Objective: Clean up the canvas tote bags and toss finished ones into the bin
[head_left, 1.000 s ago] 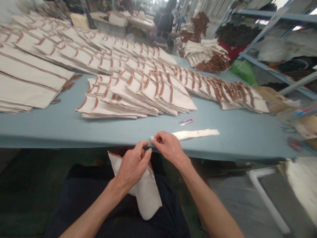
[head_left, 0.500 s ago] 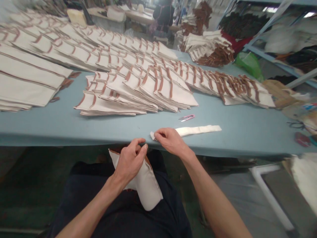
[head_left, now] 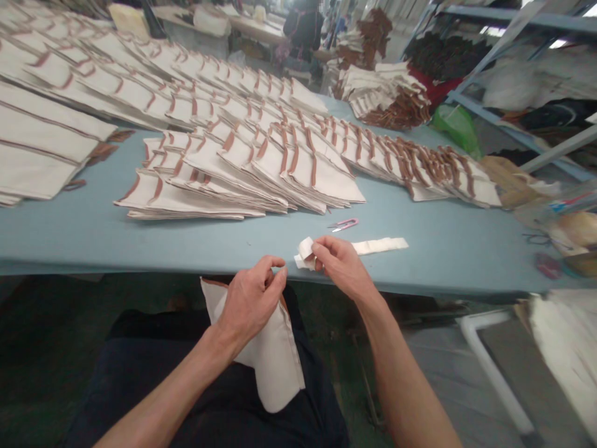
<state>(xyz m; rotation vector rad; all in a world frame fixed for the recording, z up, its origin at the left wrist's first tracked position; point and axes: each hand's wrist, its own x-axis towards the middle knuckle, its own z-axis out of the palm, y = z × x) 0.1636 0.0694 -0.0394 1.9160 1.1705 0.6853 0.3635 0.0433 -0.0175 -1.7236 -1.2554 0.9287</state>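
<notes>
My left hand (head_left: 255,297) is closed over the upper part of a white cloth piece (head_left: 273,367) with brown edging, which hangs down over my lap. Its thumb and index finger are curled close together at the table edge; the lower fingers are hidden. Just to the right, my right hand (head_left: 342,264) pinches a narrow white strip (head_left: 382,246) near its left end. That end curls up in a small loop beside the fingertips, while the rest lies flat on the table. Pink-handled thread snips (head_left: 344,224) lie behind the strip.
Overlapping stacks of white cloth pieces with brown edging (head_left: 261,168) cover much of the blue-green table (head_left: 196,249). More cloth (head_left: 382,93) is heaped at the back right. A green plastic bag (head_left: 457,127) sits by the shelving. Another person (head_left: 303,31) is in the background.
My right hand has lifted the left end of the strip into a loop and moved slightly right. My left hand has shifted a little right as well. The camera view has turned slightly.
</notes>
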